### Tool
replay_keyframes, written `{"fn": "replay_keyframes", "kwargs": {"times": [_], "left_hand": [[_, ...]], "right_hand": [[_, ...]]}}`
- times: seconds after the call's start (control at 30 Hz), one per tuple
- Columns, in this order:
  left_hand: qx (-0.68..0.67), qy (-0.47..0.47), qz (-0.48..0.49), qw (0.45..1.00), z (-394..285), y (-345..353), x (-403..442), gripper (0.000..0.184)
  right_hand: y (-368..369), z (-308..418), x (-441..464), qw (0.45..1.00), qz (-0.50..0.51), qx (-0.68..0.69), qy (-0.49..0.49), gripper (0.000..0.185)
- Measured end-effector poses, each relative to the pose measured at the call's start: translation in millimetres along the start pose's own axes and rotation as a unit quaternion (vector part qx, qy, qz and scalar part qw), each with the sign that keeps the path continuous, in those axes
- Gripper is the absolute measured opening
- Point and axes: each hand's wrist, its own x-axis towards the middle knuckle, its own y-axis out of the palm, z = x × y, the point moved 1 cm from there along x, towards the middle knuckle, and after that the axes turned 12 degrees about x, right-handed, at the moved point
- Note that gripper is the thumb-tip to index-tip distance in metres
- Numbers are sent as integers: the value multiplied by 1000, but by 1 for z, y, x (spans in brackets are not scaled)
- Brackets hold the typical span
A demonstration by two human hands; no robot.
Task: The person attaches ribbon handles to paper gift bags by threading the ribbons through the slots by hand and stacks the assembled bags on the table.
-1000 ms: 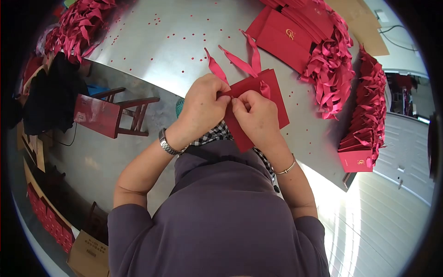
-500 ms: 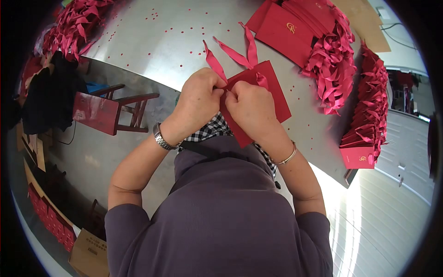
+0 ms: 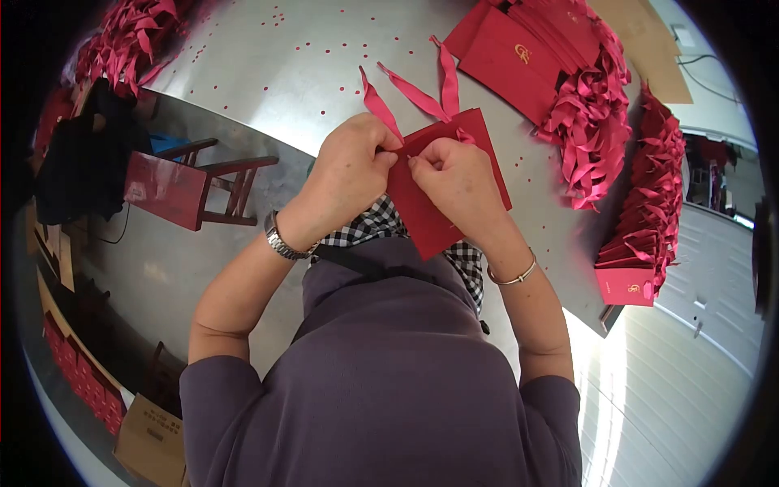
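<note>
The left hand [image 3: 347,166] pinches the red bag [image 3: 438,221] at its far-left corner, seemingly steadying it; the right hand [image 3: 469,183] pinches narrowly alongside (can't tell on what).

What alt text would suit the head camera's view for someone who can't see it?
Left hand and right hand pinch at a red bag with pink ribbons by the edge of a metal table; more ribboned bags lie to the right.
</note>
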Motion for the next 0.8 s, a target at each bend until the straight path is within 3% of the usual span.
{"fn": "replay_keyframes", "kwargs": {"times": [0.1, 0.17, 0.33, 0.43, 0.5, 0.73, 0.8], "left_hand": [[-10, -27, 10, 1000, 0, 0, -1, 10], [34, 20, -7, 999, 2, 3, -2, 11], [44, 6, 5, 999, 0, 2, 0, 11], [56, 11, 12, 998, 0, 0, 1, 11], [56, 13, 17, 998, -1, -2, 3, 12], [62, -19, 86, 994, -7, -5, 13, 15], [58, -41, 108, 992, -9, -6, 16, 14]], "right_hand": [[0, 3, 0, 999, 4, 36, 21, 19], [2, 4, 0, 1000, 1, 17, 18, 19], [4, 5, 3, 1000, -11, 6, -5, 19], [3, 4, 6, 995, 5, -78, -70, 19], [0, 3, 4, 957, 35, -224, -180, 18], [-9, -8, 4, 960, 29, -193, -202, 18], [-13, -12, -1, 986, 12, -65, -150, 18]]}}
